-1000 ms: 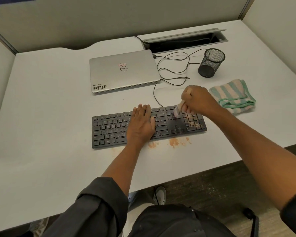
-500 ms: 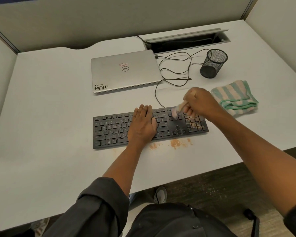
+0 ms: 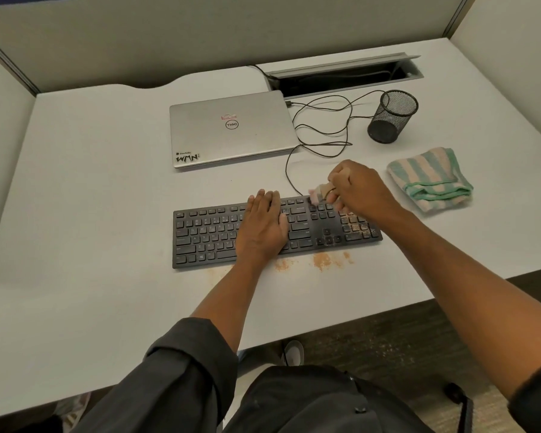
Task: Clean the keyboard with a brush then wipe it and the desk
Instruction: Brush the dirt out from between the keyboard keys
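Dark grey rolled-up sleeve (image 3: 181, 370), bare forearms, dark trousers (image 3: 310, 401).

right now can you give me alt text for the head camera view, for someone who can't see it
A person's right hand grips a small brush over a black keyboard on a white desk, the left hand resting flat on the keys. Orange dust lies before it; a closed laptop and striped cloth sit behind.

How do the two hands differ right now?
The left hand lies flat with straight fingers on the keyboard, steadying it; the right hand is curled round the brush. The left sits mid-keyboard, the right over its far right end. Both are bare.
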A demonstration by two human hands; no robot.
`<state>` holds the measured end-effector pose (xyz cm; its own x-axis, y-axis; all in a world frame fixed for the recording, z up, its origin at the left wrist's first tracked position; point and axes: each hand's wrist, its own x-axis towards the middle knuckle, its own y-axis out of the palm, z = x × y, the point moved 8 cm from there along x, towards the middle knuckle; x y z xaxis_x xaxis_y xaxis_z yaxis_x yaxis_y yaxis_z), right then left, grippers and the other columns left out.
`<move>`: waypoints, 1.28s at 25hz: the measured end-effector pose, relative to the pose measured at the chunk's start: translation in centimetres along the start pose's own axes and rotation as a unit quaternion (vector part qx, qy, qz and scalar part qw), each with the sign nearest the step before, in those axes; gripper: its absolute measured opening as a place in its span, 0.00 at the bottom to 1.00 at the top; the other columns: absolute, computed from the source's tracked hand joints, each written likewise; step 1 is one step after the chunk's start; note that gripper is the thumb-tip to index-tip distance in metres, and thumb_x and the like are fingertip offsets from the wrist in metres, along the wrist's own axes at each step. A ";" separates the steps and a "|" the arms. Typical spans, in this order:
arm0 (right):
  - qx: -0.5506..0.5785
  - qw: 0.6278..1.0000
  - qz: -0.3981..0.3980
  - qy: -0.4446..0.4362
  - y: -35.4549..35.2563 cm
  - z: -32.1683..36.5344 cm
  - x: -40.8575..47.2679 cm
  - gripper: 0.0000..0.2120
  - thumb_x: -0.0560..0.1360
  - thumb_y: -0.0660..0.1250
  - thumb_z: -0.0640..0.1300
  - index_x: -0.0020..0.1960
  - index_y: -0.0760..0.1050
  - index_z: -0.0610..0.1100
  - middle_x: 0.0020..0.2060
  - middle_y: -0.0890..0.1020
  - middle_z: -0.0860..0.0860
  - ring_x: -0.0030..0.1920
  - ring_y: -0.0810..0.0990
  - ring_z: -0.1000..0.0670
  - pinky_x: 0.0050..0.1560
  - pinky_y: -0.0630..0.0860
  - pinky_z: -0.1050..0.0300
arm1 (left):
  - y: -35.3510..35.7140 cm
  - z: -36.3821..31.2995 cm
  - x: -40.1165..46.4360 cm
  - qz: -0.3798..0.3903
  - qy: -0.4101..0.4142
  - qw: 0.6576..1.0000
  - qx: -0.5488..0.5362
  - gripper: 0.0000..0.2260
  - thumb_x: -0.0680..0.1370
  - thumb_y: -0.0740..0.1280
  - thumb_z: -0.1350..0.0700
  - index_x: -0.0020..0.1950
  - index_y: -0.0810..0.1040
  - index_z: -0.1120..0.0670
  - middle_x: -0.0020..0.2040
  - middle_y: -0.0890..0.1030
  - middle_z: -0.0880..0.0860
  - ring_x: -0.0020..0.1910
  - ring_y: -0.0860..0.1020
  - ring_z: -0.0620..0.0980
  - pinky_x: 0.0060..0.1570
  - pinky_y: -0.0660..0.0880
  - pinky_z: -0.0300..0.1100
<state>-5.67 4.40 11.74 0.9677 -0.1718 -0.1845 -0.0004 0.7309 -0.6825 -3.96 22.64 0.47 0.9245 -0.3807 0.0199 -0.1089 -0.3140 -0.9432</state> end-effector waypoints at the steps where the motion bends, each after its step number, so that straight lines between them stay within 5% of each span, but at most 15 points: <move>1: -0.001 1.000 0.000 -0.005 0.4 0.0 -0.3 0.11 0.79 0.56 0.43 0.49 0.77 0.43 0.34 0.85 0.48 0.33 0.83 0.46 0.37 0.78 0.53 | 0.0 0.0 0.0 0.002 0.000 1.000 0.000 0.26 0.85 0.51 0.49 0.81 0.57 0.60 0.80 0.62 0.60 0.81 0.54 0.57 0.81 0.45 0.51; 6: -0.081 0.996 0.044 0.011 1.3 -1.8 -2.6 0.12 0.79 0.57 0.42 0.45 0.78 0.42 0.31 0.85 0.49 0.32 0.82 0.48 0.41 0.78 0.52 | -0.1 -0.1 -0.1 0.002 0.002 1.000 -0.004 0.26 0.85 0.51 0.49 0.82 0.56 0.60 0.80 0.61 0.60 0.81 0.53 0.56 0.81 0.44 0.50; 11: -0.045 0.998 -0.044 0.017 -0.4 -2.3 -3.2 0.12 0.79 0.57 0.45 0.48 0.78 0.44 0.33 0.85 0.51 0.35 0.82 0.49 0.42 0.77 0.53 | -0.1 0.0 0.0 0.004 0.005 1.000 -0.013 0.27 0.85 0.51 0.50 0.82 0.56 0.60 0.81 0.60 0.60 0.81 0.53 0.57 0.81 0.42 0.49; 15: -0.086 0.996 -0.006 0.025 0.8 -3.0 -5.2 0.13 0.81 0.57 0.43 0.47 0.79 0.41 0.33 0.84 0.50 0.36 0.82 0.49 0.44 0.77 0.51 | -0.1 0.0 -0.1 0.008 0.009 1.000 -0.011 0.27 0.85 0.51 0.49 0.82 0.55 0.60 0.81 0.60 0.60 0.82 0.53 0.57 0.81 0.42 0.49; 20: -0.134 0.990 -0.031 0.021 0.4 -3.0 -6.9 0.19 0.79 0.51 0.53 0.42 0.75 0.45 0.34 0.82 0.48 0.35 0.79 0.49 0.39 0.76 0.51 | -0.1 0.0 -0.1 0.016 0.015 1.000 -0.019 0.27 0.85 0.51 0.50 0.81 0.56 0.62 0.80 0.60 0.62 0.81 0.53 0.58 0.81 0.43 0.51; 24: -0.144 0.989 -0.021 0.005 1.6 -2.6 -8.6 0.15 0.84 0.56 0.46 0.45 0.77 0.44 0.35 0.82 0.49 0.37 0.79 0.49 0.42 0.78 0.51 | -0.3 0.0 0.0 0.012 0.017 1.000 -0.022 0.28 0.84 0.52 0.50 0.81 0.56 0.63 0.80 0.61 0.62 0.81 0.54 0.59 0.80 0.42 0.51; 28: -0.163 0.986 -0.032 0.014 1.5 -2.3 -8.7 0.18 0.81 0.50 0.55 0.43 0.75 0.47 0.34 0.80 0.51 0.35 0.78 0.50 0.37 0.74 0.55 | -0.2 0.0 0.0 0.017 0.018 0.999 -0.031 0.28 0.85 0.52 0.50 0.81 0.56 0.63 0.80 0.60 0.63 0.81 0.54 0.59 0.81 0.43 0.52; 32: -0.117 0.992 -0.050 0.025 1.7 -2.0 -8.5 0.14 0.84 0.56 0.46 0.47 0.79 0.44 0.37 0.83 0.48 0.38 0.81 0.49 0.42 0.78 0.51 | 0.0 0.1 0.1 0.020 0.020 0.999 -0.027 0.28 0.84 0.51 0.50 0.81 0.55 0.63 0.80 0.60 0.63 0.81 0.54 0.59 0.81 0.43 0.52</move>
<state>-14.39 5.80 10.76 0.9521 -0.2730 -0.1380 0.0317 0.5368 -0.8431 -3.86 22.70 0.46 0.9034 -0.4288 -0.0037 -0.1671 -0.3440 -0.9240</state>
